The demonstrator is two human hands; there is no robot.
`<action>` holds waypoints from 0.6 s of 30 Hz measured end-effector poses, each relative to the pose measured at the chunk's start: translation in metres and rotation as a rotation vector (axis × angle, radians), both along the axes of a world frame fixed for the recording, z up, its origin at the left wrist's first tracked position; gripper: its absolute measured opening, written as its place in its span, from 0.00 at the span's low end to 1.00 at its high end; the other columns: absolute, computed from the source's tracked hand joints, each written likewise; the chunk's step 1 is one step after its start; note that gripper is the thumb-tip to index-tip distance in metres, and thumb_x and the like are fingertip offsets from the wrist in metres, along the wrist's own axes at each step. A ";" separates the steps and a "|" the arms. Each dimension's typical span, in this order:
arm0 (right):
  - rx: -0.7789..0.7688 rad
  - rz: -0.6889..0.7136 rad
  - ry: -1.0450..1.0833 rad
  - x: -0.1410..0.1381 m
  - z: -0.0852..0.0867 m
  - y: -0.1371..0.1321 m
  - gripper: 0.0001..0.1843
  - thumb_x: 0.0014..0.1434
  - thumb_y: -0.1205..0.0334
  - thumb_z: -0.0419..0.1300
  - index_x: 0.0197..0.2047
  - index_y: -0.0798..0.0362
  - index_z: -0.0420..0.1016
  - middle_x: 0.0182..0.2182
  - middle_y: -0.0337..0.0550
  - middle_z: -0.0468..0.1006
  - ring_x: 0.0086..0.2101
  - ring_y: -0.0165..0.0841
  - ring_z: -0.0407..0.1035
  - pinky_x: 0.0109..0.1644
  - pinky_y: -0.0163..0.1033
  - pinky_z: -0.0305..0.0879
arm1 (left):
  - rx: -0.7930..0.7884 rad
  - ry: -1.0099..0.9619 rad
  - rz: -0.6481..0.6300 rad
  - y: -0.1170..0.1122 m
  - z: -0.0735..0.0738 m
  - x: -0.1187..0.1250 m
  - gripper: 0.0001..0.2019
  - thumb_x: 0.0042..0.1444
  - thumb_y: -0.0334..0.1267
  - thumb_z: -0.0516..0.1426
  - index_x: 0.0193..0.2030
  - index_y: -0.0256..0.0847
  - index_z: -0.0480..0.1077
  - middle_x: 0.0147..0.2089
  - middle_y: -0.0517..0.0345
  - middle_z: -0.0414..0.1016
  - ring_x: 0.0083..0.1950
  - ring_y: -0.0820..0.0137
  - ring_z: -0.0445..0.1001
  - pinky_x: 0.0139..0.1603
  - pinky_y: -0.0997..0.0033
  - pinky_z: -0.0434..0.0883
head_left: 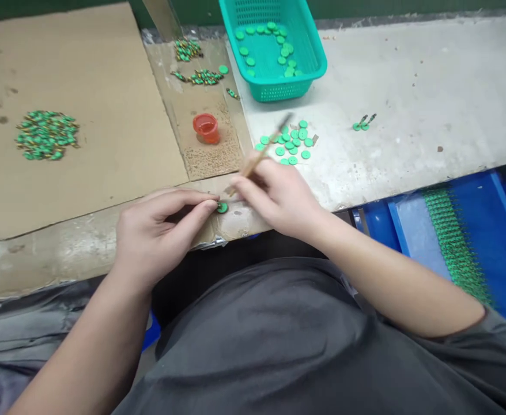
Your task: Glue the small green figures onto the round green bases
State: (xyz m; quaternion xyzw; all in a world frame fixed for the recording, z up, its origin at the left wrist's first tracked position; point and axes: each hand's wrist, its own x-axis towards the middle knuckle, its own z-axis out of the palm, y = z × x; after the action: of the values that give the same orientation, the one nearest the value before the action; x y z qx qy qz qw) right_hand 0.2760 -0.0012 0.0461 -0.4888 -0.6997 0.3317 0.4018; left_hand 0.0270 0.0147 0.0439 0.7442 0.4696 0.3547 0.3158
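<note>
My left hand (162, 227) is closed in a pinch at the table's front edge. Its thumb and fingertip hold a small dark-and-green piece, mostly hidden, at a round green disc (222, 207). In my right hand (285, 193) is a thin wooden brush (259, 154), slanted with its dark end up and away; motion blurs it. The brush's lower end is close to the disc, but I cannot tell whether they touch. Beyond the right hand lie several loose green discs (293, 138) with small holes. A small red cup (207, 127) stands beyond the left fingertips.
A pile of small green-and-brass pieces (48, 135) lies on cardboard (106, 69) at left. More pieces (205, 77) sit near a teal basket (287, 89) holding green discs. Two discs with upright dark pieces (363, 124) stand at right. Blue trays (501, 230) with green assemblies are below the table.
</note>
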 end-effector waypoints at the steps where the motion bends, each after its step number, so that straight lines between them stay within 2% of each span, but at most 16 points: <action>1: -0.018 -0.061 0.096 0.003 0.000 -0.009 0.16 0.87 0.53 0.61 0.43 0.48 0.73 0.38 0.38 0.85 0.39 0.35 0.83 0.49 0.40 0.76 | -0.030 -0.012 0.009 -0.001 0.003 -0.001 0.08 0.72 0.48 0.71 0.46 0.48 0.92 0.46 0.59 0.94 0.46 0.70 0.90 0.53 0.73 0.84; 4: -0.068 -0.131 0.225 0.011 -0.001 -0.033 0.14 0.84 0.52 0.66 0.43 0.46 0.74 0.34 0.36 0.84 0.34 0.34 0.84 0.42 0.38 0.77 | -0.156 -0.083 0.007 -0.004 0.015 -0.003 0.18 0.74 0.59 0.70 0.45 0.46 0.91 0.40 0.55 0.92 0.38 0.68 0.88 0.42 0.72 0.85; 7: -0.014 -0.120 0.168 0.014 -0.005 -0.047 0.12 0.82 0.59 0.66 0.42 0.47 0.76 0.36 0.38 0.86 0.35 0.34 0.84 0.41 0.38 0.77 | -0.365 -0.279 -0.007 -0.008 0.031 0.000 0.27 0.63 0.70 0.76 0.41 0.45 0.91 0.37 0.53 0.90 0.34 0.68 0.86 0.37 0.73 0.85; 9: 0.039 -0.115 0.104 0.014 -0.006 -0.050 0.12 0.82 0.61 0.66 0.41 0.47 0.79 0.36 0.40 0.87 0.36 0.35 0.85 0.43 0.38 0.77 | -0.474 -0.408 -0.021 -0.011 0.040 0.003 0.28 0.56 0.70 0.80 0.39 0.45 0.91 0.36 0.52 0.89 0.33 0.69 0.85 0.35 0.76 0.84; 12: 0.067 -0.123 0.068 0.013 -0.009 -0.051 0.12 0.82 0.62 0.65 0.41 0.47 0.80 0.36 0.41 0.88 0.36 0.35 0.85 0.44 0.39 0.78 | -0.532 -0.492 -0.044 -0.013 0.048 0.008 0.26 0.55 0.67 0.82 0.38 0.45 0.91 0.35 0.52 0.88 0.32 0.72 0.83 0.34 0.81 0.82; 18: 0.098 -0.105 0.072 0.012 -0.015 -0.048 0.13 0.82 0.63 0.64 0.40 0.47 0.81 0.35 0.41 0.87 0.35 0.36 0.83 0.44 0.40 0.77 | -0.526 -0.458 -0.035 -0.012 0.053 0.014 0.27 0.55 0.70 0.80 0.38 0.47 0.92 0.35 0.51 0.89 0.31 0.72 0.83 0.33 0.81 0.82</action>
State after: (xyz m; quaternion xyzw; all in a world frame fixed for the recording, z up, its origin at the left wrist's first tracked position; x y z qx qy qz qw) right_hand 0.2884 -0.0495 0.0307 -0.4924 -0.6737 0.2928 0.4669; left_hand 0.0410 0.0028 0.0968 0.5465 0.4489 0.3739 0.6000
